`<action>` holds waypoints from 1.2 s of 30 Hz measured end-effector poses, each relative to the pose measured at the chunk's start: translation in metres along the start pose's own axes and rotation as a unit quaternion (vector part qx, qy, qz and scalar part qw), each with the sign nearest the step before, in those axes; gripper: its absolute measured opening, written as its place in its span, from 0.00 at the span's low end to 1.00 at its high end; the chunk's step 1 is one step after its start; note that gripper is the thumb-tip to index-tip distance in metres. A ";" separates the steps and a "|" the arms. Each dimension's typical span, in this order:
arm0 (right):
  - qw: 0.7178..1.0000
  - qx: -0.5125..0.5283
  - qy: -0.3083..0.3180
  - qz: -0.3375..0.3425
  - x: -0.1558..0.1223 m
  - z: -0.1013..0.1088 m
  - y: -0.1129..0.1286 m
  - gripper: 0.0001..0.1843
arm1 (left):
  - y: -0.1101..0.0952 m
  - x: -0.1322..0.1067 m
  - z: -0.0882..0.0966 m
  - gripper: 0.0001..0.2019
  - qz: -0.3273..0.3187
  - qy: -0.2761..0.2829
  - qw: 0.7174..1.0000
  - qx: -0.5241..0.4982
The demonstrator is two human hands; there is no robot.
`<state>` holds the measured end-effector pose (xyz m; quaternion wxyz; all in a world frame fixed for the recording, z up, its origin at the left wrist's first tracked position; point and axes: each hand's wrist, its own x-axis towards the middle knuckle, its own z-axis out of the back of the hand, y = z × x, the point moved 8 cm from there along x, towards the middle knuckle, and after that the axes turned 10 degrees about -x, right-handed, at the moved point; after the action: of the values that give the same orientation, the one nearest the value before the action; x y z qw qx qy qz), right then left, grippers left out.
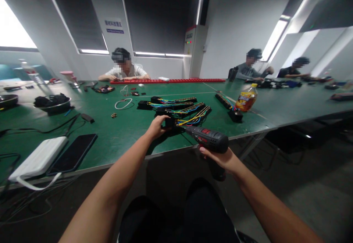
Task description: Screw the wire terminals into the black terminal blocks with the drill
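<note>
My left hand [159, 126] grips a small black block [170, 122] near the table's front edge, fingers wrapped around its left side. Yellow, red and blue wires run from that block to a long black strip [202, 113]. In my right hand [219, 157] is a black and red power drill [211, 139], held by its handle. The drill's tip points left and meets the wired side of the block; whether it touches a screw is too small to tell. Several similar wired black assemblies [176, 105] lie side by side just behind.
Another wired assembly [230, 107] lies to the right beside an orange drink bottle [246, 97]. On the left are a phone [74, 154], a white power bank [38, 156], a metal bowl [52, 105] and small brass pieces [114, 115]. A red rail [165, 81] crosses behind; people sit beyond.
</note>
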<state>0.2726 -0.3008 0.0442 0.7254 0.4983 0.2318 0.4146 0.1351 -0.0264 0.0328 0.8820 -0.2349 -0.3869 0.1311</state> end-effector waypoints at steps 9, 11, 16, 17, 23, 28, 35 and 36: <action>1.000 -0.021 0.007 0.011 0.002 -0.004 -0.003 0.22 | 0.002 0.000 0.001 0.25 0.011 0.010 1.000 0.002; 1.000 -0.008 -0.005 0.008 0.001 -0.002 -0.005 0.21 | 0.004 0.000 0.001 0.25 0.017 0.012 1.000 0.004; 1.000 0.025 0.002 -0.012 -0.002 0.003 -0.011 0.24 | 0.008 -0.001 0.000 0.25 0.022 0.012 1.000 0.001; 0.999 0.028 0.004 -0.015 -0.002 0.004 -0.012 0.24 | 0.009 -0.001 0.000 0.25 0.024 0.012 1.000 0.001; 1.000 0.026 0.008 -0.012 -0.003 0.008 -0.012 0.25 | 0.010 -0.001 0.000 0.26 0.030 0.018 0.999 0.000; 0.999 0.022 0.008 -0.028 0.001 0.005 -0.014 0.25 | 0.009 -0.001 0.000 0.26 0.027 0.018 0.999 -0.007; 1.000 -0.006 0.003 -0.013 -0.002 0.004 -0.004 0.22 | 0.007 -0.001 0.001 0.25 0.028 0.024 0.999 -0.016; 1.000 -0.011 -0.001 -0.007 -0.003 0.004 -0.003 0.22 | 0.006 -0.001 0.001 0.25 0.025 0.024 0.999 -0.018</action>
<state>0.2750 -0.3063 0.0427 0.7341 0.4891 0.2299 0.4111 0.1332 -0.0212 0.0301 0.8831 -0.2632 -0.3619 0.1408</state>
